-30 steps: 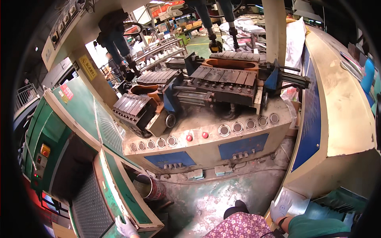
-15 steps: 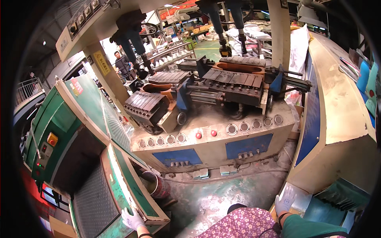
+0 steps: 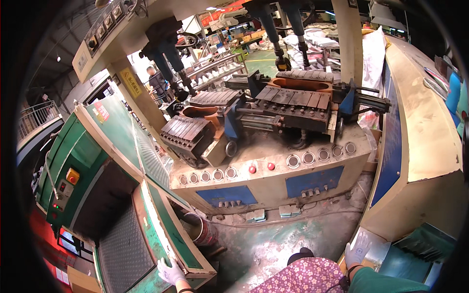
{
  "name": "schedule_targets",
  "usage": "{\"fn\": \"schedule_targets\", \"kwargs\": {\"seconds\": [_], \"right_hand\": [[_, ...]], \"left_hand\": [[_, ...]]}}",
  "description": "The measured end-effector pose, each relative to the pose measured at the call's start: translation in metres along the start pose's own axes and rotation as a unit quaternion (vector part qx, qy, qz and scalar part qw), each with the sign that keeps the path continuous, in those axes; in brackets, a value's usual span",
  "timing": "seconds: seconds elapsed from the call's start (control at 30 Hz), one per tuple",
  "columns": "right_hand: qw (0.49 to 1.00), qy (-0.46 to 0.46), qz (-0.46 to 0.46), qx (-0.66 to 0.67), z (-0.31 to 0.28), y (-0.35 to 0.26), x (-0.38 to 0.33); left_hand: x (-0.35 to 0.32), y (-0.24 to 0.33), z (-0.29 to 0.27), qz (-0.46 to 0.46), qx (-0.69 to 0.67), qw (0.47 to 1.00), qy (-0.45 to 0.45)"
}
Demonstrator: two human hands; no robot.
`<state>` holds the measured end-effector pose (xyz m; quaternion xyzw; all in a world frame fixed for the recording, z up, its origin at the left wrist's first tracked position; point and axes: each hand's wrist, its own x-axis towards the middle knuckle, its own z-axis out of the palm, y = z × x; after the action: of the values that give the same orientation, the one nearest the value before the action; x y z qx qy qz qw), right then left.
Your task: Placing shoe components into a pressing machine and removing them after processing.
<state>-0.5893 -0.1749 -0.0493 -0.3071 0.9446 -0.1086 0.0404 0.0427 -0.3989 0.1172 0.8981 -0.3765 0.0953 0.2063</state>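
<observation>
Bright, even workshop light, with heavy fisheye bending

Daylight seems to enter from the far doorway, washing out the far background; the left cabinet interior sits in deep shadow. Straight edges curve toward a black rim, and the near corners look slightly soft.

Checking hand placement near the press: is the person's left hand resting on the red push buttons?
No, the left hand grips the lower edge of the green cabinet door, far from the red buttons.

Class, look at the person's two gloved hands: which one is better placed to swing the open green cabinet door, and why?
Left. The left hand already rests on the lower edge of the green door, while the right hand lies across the walkway on the beige machine's corner, probably too far away.
</observation>
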Motion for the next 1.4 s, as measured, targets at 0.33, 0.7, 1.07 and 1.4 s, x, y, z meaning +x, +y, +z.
{"fn": "schedule_targets", "kwargs": {"seconds": [0.33,0.7,1.07,1.4], "right_hand": [[1.0,-0.001,-0.001,-0.008,0.0028,0.0004,0.0004],[1.0,0.003,0.001,-0.01,0.0013,0.0,0.0001],[1.0,0.008,-0.001,-0.001,0.0015,0.0002,-0.0002],[1.0,0.003,0.003,-0.008,-0.0003,-0.0008,0.0006]], "left_hand": [[0.0009,0.0055,-0.0027,-0.006,0.013,1.0,-0.009],[0.0004,0.0034,-0.0024,-0.009,0.004,1.0,-0.007],[0.0018,0.002,-0.0018,-0.013,0.004,1.0,-0.014],[0.0033,-0.0021,0.0013,-0.008,0.013,1.0,-0.011]]}}
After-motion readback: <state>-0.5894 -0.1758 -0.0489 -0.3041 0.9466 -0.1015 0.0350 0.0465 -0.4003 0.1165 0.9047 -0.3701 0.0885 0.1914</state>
